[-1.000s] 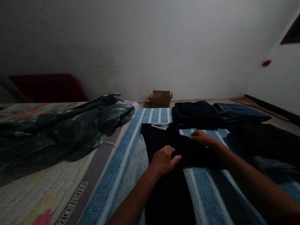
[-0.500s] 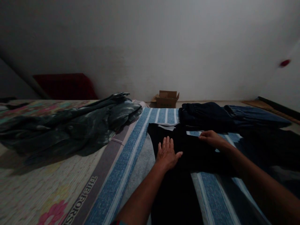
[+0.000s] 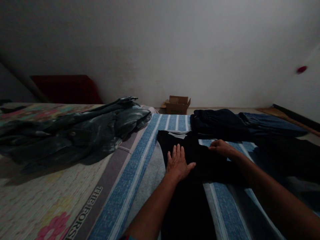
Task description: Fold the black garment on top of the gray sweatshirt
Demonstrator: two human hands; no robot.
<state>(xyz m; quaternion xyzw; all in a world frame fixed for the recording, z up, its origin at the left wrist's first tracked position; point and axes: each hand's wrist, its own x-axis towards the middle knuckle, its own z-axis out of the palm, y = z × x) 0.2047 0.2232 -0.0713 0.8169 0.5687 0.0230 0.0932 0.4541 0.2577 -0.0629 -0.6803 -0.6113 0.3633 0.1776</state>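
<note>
A black shirt (image 3: 186, 206) with a grey side panel lies spread on a blue-and-white striped cloth (image 3: 140, 156). Its pale inner neckline faces the wall, and a black sleeve reaches out to the right. My left hand (image 3: 178, 162) rests flat on the chest of the shirt, fingers stretched and thumb out to the side. At the upper edge of the sleeve, the fingers of my right hand (image 3: 221, 148) are pinched together on the black fabric. My right forearm covers the end of the sleeve.
Left of the striped cloth, a crumpled dark grey jacket (image 3: 90, 136) lies on a floral mat (image 3: 55, 193). Folded dark trousers (image 3: 217, 121) and blue jeans (image 3: 270, 125) lie at the right rear, with more dark clothing nearer. An open cardboard box (image 3: 177, 106) stands by the wall.
My right hand has shifted slightly to the left along the sleeve's upper edge. My left hand stays flat on the shirt. The view has moved a little.
</note>
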